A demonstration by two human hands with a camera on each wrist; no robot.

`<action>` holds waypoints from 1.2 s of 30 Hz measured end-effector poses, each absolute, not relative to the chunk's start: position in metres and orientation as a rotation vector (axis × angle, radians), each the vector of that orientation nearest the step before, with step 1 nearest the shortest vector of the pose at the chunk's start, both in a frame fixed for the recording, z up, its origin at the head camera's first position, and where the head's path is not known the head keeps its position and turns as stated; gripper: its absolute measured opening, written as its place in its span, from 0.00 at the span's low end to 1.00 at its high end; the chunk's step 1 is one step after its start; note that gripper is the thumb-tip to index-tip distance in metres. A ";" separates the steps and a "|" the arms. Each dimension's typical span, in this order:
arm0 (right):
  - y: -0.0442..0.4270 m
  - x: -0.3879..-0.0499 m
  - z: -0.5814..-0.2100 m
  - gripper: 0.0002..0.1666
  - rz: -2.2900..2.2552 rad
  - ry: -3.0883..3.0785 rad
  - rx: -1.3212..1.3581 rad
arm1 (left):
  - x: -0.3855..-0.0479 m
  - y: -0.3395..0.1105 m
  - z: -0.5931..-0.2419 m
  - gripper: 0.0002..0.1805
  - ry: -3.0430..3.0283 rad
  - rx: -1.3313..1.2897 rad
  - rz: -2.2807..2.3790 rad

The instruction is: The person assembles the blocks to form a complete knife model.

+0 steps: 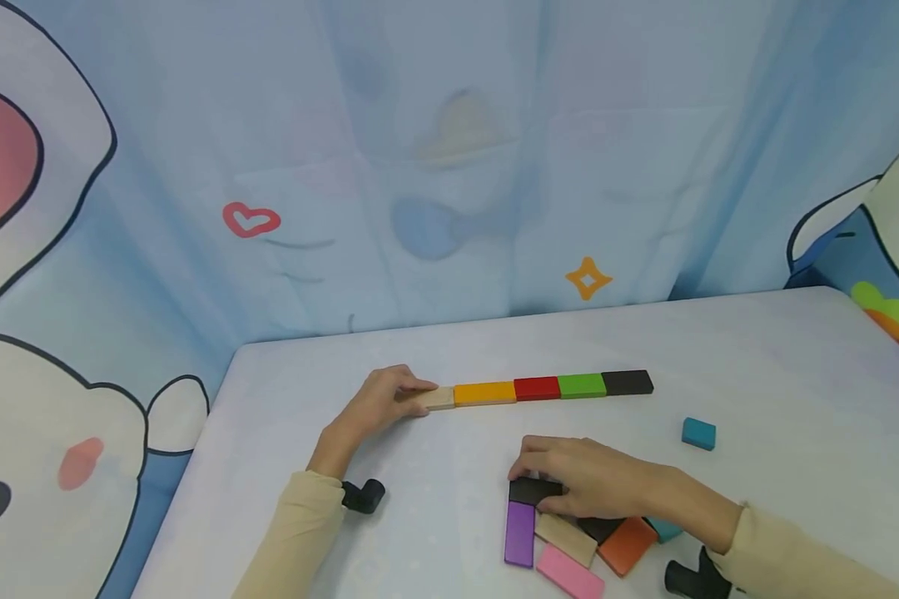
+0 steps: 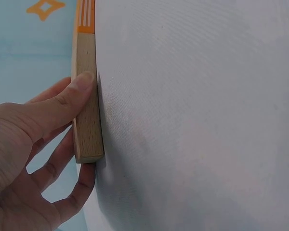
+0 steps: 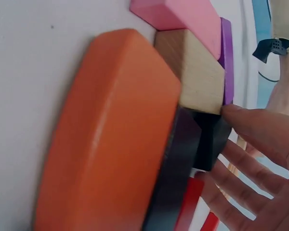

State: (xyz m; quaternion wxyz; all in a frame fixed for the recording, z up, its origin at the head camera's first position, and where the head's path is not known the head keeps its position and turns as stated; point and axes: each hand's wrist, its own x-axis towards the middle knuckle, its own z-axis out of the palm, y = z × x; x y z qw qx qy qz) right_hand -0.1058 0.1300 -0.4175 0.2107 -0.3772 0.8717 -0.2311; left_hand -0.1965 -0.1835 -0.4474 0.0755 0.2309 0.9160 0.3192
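Note:
A straight row of blocks lies across the table: a plain wooden block point(image 2: 87, 115) at its left end, then yellow-orange point(image 1: 484, 393), red point(image 1: 537, 388), green point(image 1: 583, 385) and black point(image 1: 628, 383) ones. My left hand point(image 1: 378, 402) holds the plain wooden block between thumb and fingers, its end touching the yellow-orange block. Nearer me, my right hand point(image 1: 595, 476) grips a black block point(image 1: 530, 491) at the top left of a loose cluster. Its thumb and fingers sit at opposite sides of that block, partly covering it.
Beside the right hand lie a purple block point(image 1: 519, 534), another plain wooden block point(image 1: 565, 538), a pink block point(image 1: 570, 571) and an orange block point(image 1: 627, 547). A single teal block point(image 1: 699, 433) sits apart at the right. Behind the white table point(image 1: 285, 366) hangs a blue curtain point(image 1: 449, 208).

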 end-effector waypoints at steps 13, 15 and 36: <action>0.127 -0.107 -0.425 0.23 -0.678 2.484 -0.973 | -0.195 -0.184 -0.447 0.19 2.742 0.687 0.966; 0.127 -0.109 -0.425 0.23 -0.683 2.482 -0.980 | -0.195 -0.184 -0.448 0.19 2.749 0.674 0.962; 0.147 -0.148 -0.423 0.24 -0.604 2.960 -0.933 | -0.195 -0.184 -0.448 0.20 2.747 0.667 0.982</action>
